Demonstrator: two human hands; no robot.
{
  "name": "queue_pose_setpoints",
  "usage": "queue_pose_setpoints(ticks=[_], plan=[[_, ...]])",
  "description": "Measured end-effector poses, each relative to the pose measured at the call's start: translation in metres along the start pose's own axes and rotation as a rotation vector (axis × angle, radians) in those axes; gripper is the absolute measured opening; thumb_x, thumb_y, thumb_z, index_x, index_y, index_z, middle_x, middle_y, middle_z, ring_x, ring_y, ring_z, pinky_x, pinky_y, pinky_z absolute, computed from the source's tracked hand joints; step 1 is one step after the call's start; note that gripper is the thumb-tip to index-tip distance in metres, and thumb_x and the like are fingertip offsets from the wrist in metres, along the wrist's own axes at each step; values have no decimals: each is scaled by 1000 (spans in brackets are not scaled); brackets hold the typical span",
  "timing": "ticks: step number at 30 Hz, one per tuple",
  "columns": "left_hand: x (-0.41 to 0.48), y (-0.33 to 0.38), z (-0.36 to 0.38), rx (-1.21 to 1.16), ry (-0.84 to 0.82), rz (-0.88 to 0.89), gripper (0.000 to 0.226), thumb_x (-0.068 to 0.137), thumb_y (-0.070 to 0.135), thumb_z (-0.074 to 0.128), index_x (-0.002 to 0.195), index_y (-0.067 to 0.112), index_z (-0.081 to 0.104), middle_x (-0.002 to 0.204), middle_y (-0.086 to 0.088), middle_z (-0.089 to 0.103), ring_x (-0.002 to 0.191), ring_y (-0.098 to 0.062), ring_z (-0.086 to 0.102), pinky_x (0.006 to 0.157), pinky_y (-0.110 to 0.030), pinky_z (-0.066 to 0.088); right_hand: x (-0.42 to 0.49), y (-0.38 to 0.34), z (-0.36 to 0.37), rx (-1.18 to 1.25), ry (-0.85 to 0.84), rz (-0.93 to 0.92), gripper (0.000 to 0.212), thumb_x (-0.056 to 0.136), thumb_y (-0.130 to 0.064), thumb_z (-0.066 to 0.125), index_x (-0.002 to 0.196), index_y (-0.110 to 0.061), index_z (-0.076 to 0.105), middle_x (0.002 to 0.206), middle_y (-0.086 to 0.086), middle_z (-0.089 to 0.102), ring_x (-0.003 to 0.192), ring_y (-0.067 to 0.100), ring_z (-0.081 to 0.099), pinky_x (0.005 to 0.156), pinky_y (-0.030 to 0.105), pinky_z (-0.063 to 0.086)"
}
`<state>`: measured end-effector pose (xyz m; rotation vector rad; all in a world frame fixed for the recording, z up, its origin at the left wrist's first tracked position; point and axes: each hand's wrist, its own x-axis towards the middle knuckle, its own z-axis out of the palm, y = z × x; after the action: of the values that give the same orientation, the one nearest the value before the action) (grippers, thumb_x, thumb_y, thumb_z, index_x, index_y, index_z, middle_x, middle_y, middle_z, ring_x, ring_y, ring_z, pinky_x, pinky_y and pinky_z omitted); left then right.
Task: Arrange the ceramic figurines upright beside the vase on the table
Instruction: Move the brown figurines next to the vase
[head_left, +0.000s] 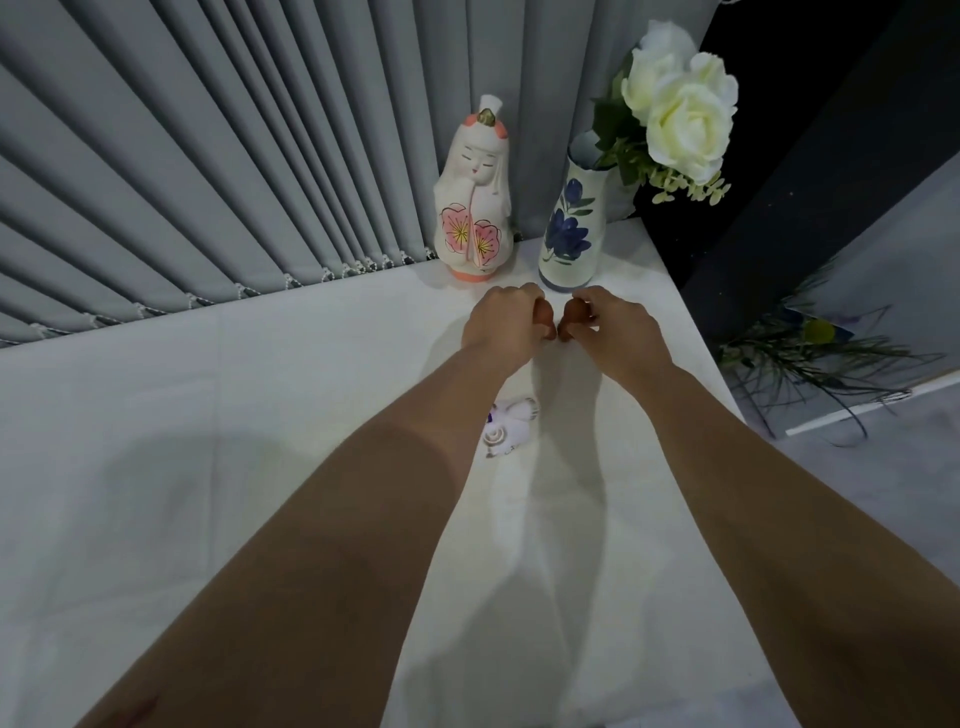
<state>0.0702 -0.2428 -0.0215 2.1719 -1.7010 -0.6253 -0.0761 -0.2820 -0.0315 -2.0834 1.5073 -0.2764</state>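
A white vase (571, 228) painted with blue flowers stands at the table's far right corner and holds white roses (680, 104). To its left a tall white doll figurine (474, 208) with pink blossoms stands upright. Just in front of the vase, my left hand (501, 325) is closed around a small brown figurine (700, 312), mostly hidden by my fingers. My right hand (618, 325) is closed around a second small brown figurine (575, 310). The two hands nearly touch. A small white figurine (511, 426) with purple marks lies on its side between my forearms.
The table is covered with a white cloth (208, 441). Grey vertical blinds (208, 182) hang along its far edge. The table's right edge drops off beside a dark panel (779, 208), with green foliage and a white board lower right.
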Motion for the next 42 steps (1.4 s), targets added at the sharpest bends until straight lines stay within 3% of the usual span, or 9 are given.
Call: queue_pose_setpoints(ticks=[21,28,33,37,39,42], plan=[[5,-1,8,78,-4,46,37,87,19,65,123,12,57,110,-14,68,107,-32,58,85,-42,52,5,4,-3,-76,-20,0,40,90,-23,56,129,-19,52,112,9,69,105,30,62,89,42,50],[0,-4,5,56,-24,-8,51,90,28,63,136,16,46,123,-12,65,115,-31,57,92,-42,51,1,7,-6,-44,-4,30,45,92,-31,56,135,-22,47,132,6,59,119,26,56,98,39,44],[-15,-12,-1,17,2,-24,50,95,26,56,142,15,42,128,-10,64,121,-29,54,96,-40,48,-14,4,-6,-96,139,-11,45,92,-29,57,135,-17,49,136,8,55,125,29,48,103,40,40],[-36,-27,-12,-31,21,-43,47,95,32,55,139,15,47,127,-9,65,122,-29,55,98,-40,47,-34,-8,2,-78,246,-83,31,90,-23,58,119,-14,57,119,7,62,112,30,54,95,39,44],[-48,-38,-18,-43,19,-56,43,96,35,53,134,16,52,129,-7,64,122,-27,56,98,-37,46,-43,-17,7,-49,194,-154,29,86,-22,62,113,-15,58,109,5,64,105,28,57,92,38,46],[-68,-55,-28,-68,43,-85,38,97,37,50,128,17,58,127,-5,65,119,-25,58,97,-34,46,-60,-35,17,-85,107,-253,34,85,-25,65,116,-14,57,111,6,62,105,30,57,85,42,51]])
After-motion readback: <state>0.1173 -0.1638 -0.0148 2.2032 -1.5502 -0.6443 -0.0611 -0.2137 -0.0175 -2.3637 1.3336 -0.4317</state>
